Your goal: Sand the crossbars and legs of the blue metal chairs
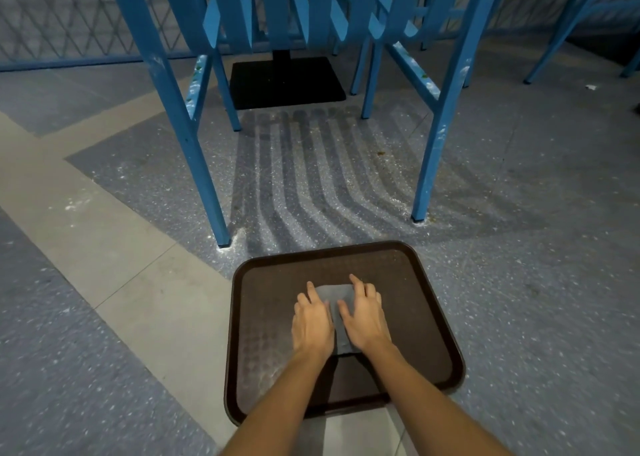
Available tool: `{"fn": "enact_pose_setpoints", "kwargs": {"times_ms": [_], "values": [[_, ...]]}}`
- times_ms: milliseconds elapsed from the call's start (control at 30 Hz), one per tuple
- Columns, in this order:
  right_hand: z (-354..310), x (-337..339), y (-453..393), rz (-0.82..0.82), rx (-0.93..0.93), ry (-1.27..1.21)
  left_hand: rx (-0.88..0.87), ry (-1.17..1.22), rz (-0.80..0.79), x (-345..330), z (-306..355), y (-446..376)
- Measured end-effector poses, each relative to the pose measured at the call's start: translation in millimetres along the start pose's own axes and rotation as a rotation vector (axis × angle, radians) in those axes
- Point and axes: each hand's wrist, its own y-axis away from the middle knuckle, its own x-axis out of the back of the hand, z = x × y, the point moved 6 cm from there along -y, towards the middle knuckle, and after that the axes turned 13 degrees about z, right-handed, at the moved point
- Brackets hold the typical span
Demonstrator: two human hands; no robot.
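Floor (519, 282): grey speckled, crossed by a pale band at the left; white dust is being seen scattered around the chair feet.

Chair (166, 85): blue metal, being seen from behind and below, standing just beyond the tray. Its two near legs are planted on the floor, one at the tray's far left corner, the other (436, 137) past the far right corner. Side crossbars (414, 71) are showing pale scuffed patches in the paint. Seat slats are casting striped shadows on the floor between the legs. More blue chairs (568, 29) are being seen at the upper right, well apart.

Table base (287, 81): black, square, sitting under the chair, behind its legs.

Tray (426, 317): dark brown, rounded corners, lying flat on the floor nearest the camera. A grey sheet (334, 294) is lying in its middle; some pale dust is being seen on the tray's left part.

Left hand (311, 324) and right hand (363, 320): both are being pressed palm-down on the sheet, side by side, fingers spread and nearly flat, nothing being gripped. The sheet is mostly being covered by them.
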Motion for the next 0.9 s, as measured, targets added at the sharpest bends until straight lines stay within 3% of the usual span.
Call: {"fn": "enact_pose_setpoints", "kwargs": {"times_ms": [267, 500, 900], "values": [[-1.0, 0.9, 1.8, 0.007, -0.141, -0.155, 0.126, 0.249, 0.027, 3.5, -0.9, 1.6], [4.2, -0.5, 4.1, 0.042, -0.375, -0.346, 0.407, 0.648, 0.092, 5.1, -11.1, -0.7], [-34.0, 20.8, 1.9, 0.134, -0.295, -0.505, 0.438, 0.875, 0.226, 47.2, -14.7, -3.7]]}}
